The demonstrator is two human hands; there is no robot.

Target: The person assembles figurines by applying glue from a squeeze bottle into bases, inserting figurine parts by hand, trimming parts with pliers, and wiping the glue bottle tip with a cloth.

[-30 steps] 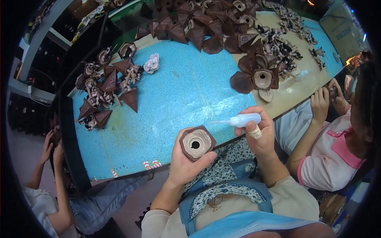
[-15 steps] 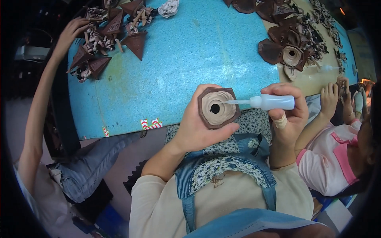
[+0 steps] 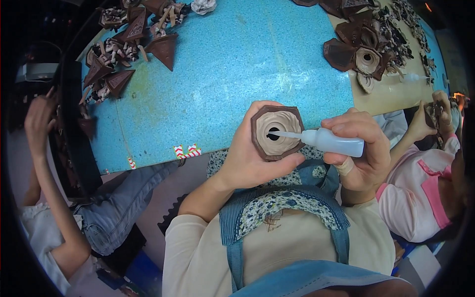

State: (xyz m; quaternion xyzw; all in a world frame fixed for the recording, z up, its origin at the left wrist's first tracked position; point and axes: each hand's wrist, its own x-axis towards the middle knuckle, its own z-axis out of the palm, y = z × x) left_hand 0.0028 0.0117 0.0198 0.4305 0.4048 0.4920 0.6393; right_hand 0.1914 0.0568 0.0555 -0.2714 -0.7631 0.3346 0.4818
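My left hand [image 3: 252, 161] grips a brown octagonal base piece [image 3: 262, 119] with a beige, ridged hollow and a dark hole in its middle, which faces up. In my right hand [image 3: 363, 148] is a small translucent squeeze bottle [image 3: 336, 142] with a long thin nozzle, held sideways between thumb and fingers. The nozzle points left over the hollow, its tip at the dark hole; whether it touches the piece I cannot tell. A bandage wraps the right thumb. Both hands are just in front of the table's near edge.
On the blue table [image 3: 213, 89], brown cone-shaped pieces with small figures [image 3: 133, 39] lie at far left. More brown pieces [image 3: 363, 47] crowd a tan mat at right. Crumpled white wrapping [image 3: 203, 6] sits at the back. Co-workers' hands [image 3: 39, 123] are at both sides.
The bottle has tilted, and its nozzle tip has moved left and down to the hole. The left co-worker's hand has left the far pile; the right co-worker now holds a brown piece.
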